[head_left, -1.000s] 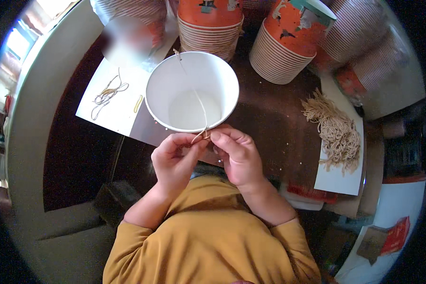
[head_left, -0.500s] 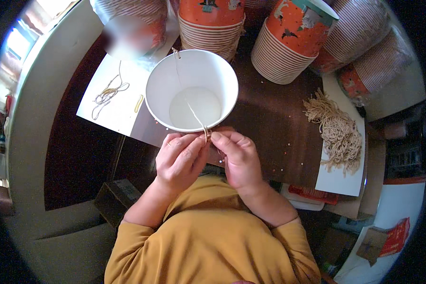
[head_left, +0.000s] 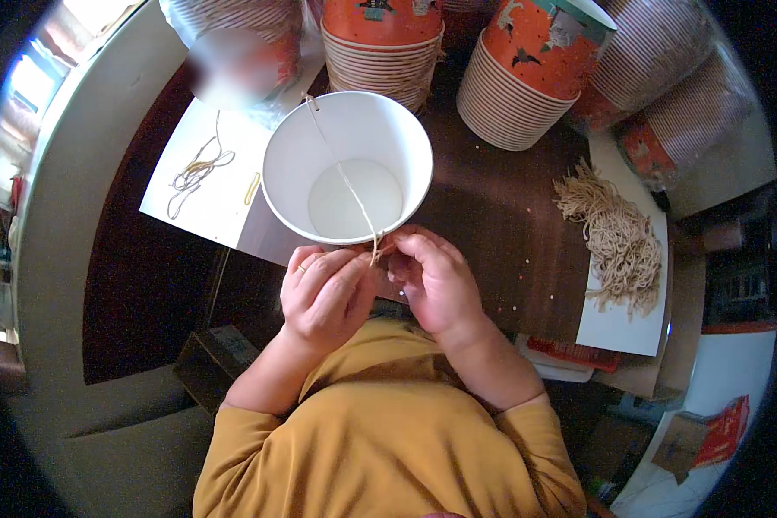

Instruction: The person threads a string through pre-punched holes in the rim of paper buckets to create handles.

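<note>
A white-lined paper bucket (head_left: 285,186) stands at the table's near edge, its open mouth toward me. A thin beige string (head_left: 347,181) crosses that mouth from a hole in the far left rim to the near rim, where a knotted end hangs outside. My left hand (head_left: 328,289) is closed, with thumb and fingers pinching beside this string end. Against the bucket's outer wall, just right of the knot, my right hand (head_left: 436,272) is curled closed; its fingertips are partly hidden, so what they grip cannot be made out.
Stacks of orange patterned buckets (head_left: 527,60) stand at the back, some wrapped in clear plastic (head_left: 682,104). A heap of beige strings (head_left: 617,237) lies on white card at right. Loose cord (head_left: 200,168) and a small yellow strip (head_left: 252,188) rest on white paper at left.
The bucket has shifted slightly left. My right hand has moved up a little toward the rim, and the string end now shows more plainly between my hands.
</note>
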`<state>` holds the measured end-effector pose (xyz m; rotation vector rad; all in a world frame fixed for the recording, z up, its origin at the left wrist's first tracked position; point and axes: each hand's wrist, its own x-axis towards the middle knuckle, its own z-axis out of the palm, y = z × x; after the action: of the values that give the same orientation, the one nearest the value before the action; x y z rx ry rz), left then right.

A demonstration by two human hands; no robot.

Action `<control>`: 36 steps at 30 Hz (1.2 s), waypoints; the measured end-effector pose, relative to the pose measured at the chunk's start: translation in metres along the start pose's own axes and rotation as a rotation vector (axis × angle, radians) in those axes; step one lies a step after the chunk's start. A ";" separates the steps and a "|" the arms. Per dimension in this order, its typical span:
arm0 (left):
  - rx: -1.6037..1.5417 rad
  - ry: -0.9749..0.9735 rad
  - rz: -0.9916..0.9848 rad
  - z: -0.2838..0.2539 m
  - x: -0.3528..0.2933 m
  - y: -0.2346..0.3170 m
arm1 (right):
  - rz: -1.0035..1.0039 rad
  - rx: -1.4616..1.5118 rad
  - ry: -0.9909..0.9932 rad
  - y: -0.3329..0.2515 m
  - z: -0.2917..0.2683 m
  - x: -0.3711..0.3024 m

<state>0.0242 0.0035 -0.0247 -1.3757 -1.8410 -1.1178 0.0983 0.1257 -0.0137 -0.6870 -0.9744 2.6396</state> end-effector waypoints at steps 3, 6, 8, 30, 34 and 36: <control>-0.017 0.024 -0.059 -0.003 0.002 0.001 | 0.031 -0.145 -0.147 -0.003 -0.019 0.007; -0.096 0.026 -0.122 -0.007 0.002 0.003 | -0.029 -0.331 -0.143 -0.012 -0.016 0.003; -0.226 -0.027 -0.292 -0.013 0.006 0.009 | -0.241 -0.546 -0.142 -0.009 -0.024 0.012; -0.348 -0.062 -0.380 -0.029 0.023 0.009 | -1.452 -1.431 -0.420 -0.028 -0.004 0.017; -0.289 -0.002 -0.120 -0.036 0.025 0.004 | -1.516 -1.424 -0.387 -0.029 0.003 0.013; -0.475 0.015 -0.139 -0.045 0.034 0.008 | -1.562 -1.502 -0.315 -0.028 0.002 0.012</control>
<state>0.0197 -0.0192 0.0273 -1.4973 -1.7486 -1.7145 0.0892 0.1501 0.0023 0.3591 -2.1563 0.4051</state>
